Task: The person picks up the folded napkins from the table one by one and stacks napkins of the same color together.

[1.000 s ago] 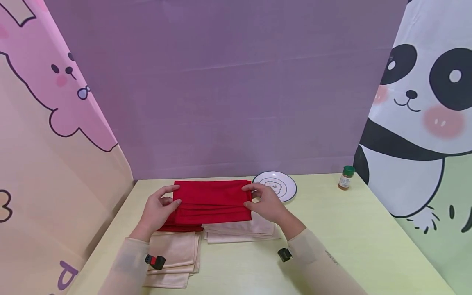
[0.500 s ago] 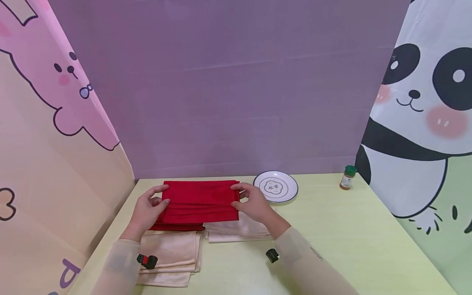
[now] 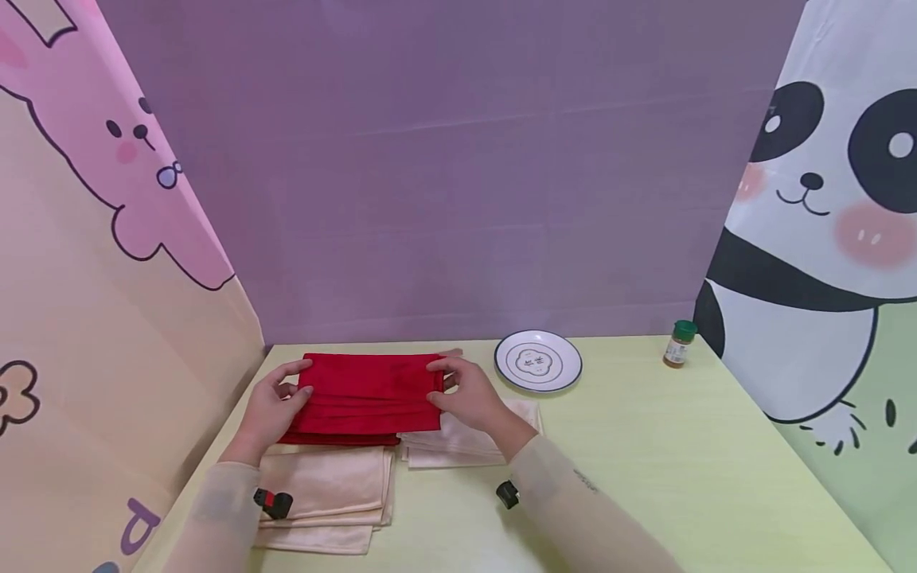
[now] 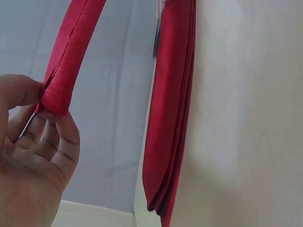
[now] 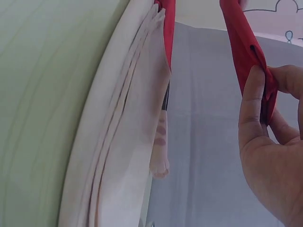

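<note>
A folded red cloth [image 3: 372, 378] hangs level above the back left of the table, pinched at both ends. My left hand [image 3: 267, 412] grips its left end between thumb and fingers; the left wrist view shows the fingers around the folded edge of that cloth [image 4: 71, 61]. At the other end my right hand [image 3: 473, 398] pinches the cloth [image 5: 246, 42] the same way. Below it lies a second folded red cloth [image 3: 340, 438], partly hidden, its stacked layers [image 4: 170, 104] apart from the held one. Beside that is a folded pale pink cloth [image 3: 458, 446], partly covered from view.
Folded cream cloths [image 3: 325, 485] lie at the table's front left. A white plate [image 3: 537, 362] with a blue rim sits at the back, and a green-capped jar [image 3: 680, 344] stands at the back right. A paw-shaped item [image 5: 161, 151] shows behind the pale cloth. Fabric walls enclose the table.
Both hands have carried the red cloth leftward, over the other red cloth. The plate and more of the pale pink cloth have come into sight.
</note>
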A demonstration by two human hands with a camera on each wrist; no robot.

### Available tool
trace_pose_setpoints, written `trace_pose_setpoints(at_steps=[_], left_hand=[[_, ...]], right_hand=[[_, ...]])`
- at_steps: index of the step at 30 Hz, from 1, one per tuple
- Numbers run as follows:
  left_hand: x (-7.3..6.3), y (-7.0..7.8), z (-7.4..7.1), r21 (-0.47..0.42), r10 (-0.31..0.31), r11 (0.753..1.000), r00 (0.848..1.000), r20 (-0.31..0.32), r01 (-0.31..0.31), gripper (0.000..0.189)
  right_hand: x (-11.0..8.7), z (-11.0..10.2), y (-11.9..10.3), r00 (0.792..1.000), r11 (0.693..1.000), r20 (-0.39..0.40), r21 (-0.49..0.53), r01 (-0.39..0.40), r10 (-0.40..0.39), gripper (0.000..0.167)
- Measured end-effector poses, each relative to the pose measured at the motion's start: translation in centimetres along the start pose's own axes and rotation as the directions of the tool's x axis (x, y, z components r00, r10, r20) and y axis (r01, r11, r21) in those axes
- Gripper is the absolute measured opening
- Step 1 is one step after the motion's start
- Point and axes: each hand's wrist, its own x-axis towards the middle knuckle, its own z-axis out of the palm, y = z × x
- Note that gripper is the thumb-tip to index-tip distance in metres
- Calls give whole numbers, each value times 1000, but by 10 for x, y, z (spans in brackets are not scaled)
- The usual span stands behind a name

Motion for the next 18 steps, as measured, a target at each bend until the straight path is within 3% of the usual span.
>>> trace_pose_setpoints(at_steps=[7,18], left_hand=[[-2,-4,-9,20,-34,999,999,-5,34,45],[-1,-19,-20,77,-115,990,992,-44,118,44]], right_hand=[[6,15,-5,997,997,30,-2,-71,71,41],[14,35,-6,998,997,39,49,-58,56,31]])
